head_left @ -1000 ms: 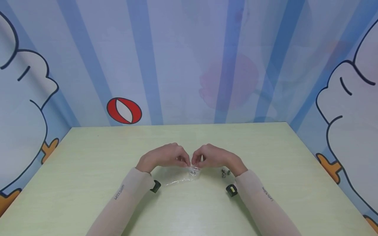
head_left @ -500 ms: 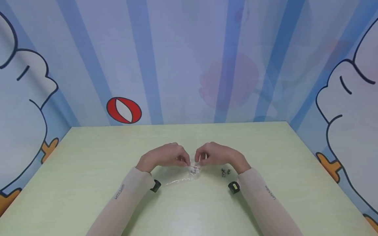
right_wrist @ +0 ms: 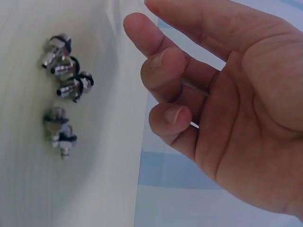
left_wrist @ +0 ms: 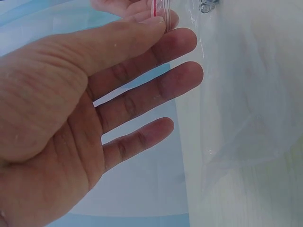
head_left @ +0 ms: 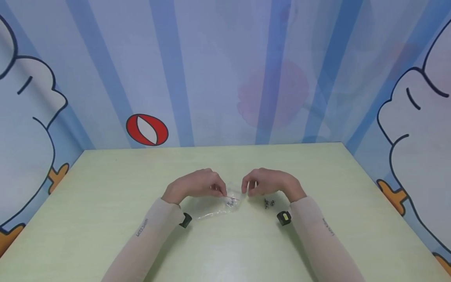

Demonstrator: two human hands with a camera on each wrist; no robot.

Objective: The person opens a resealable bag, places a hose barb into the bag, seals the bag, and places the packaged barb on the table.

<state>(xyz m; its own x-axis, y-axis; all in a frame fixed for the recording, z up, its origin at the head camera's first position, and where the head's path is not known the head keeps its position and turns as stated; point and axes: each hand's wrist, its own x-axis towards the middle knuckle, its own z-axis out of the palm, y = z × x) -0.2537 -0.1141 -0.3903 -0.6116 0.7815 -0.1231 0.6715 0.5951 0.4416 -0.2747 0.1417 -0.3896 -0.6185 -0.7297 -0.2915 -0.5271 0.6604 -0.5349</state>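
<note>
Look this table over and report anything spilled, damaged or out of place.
No damage shows. One mild oddity: several metal fittings with dark rings lie jumbled on the table near the right hand, outside the clear zip bag, though small metal pieces show inside it.

Left hand (head_left: 200, 183) pinches clear bag (head_left: 218, 206) — right hand (head_left: 270, 182) at its edge — small pieces (head_left: 266, 204) nearby

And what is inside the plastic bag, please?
A few small metal parts show inside the plastic bag, near its red zip line. I cannot count them; in the head view, the left hand covers part of the bag.
</note>
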